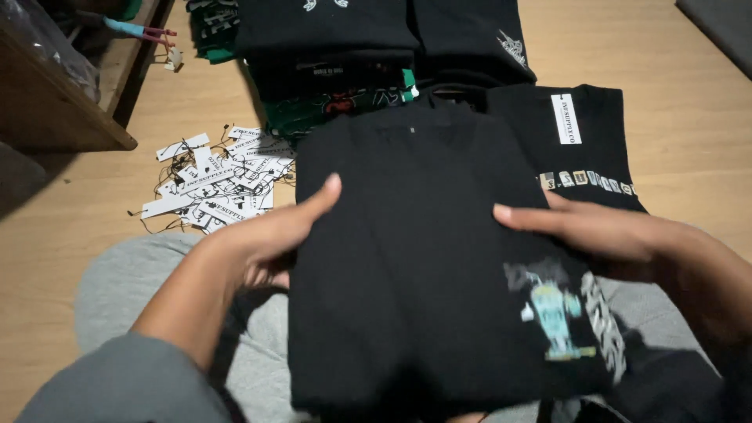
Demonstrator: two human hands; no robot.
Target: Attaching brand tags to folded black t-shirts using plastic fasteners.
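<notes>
From your head camera, you hold a folded black shirt [407,258] over your lap, between both hands. Your left hand [270,239] grips its left edge, thumb lying on top of the cloth and fingers tucked underneath. Your right hand [595,231] clasps the right edge the same way, thumb stretched across the top. A pale print in teal and white [560,313] sits at the shirt's lower right corner, slightly blurred.

Just beyond the shirt, to its right, another folded black shirt [583,141] lies on the wooden floor [689,102]; it carries a narrow white rectangular label [565,119] set upright near its collar and a row of small light squares across its front. Further back, a stack of folded dark and green garments [337,55] lies on the floor. To your left, a loose heap of white rectangular hang tags [215,184] with dark strings is spread on the floor, well apart from your left hand.
</notes>
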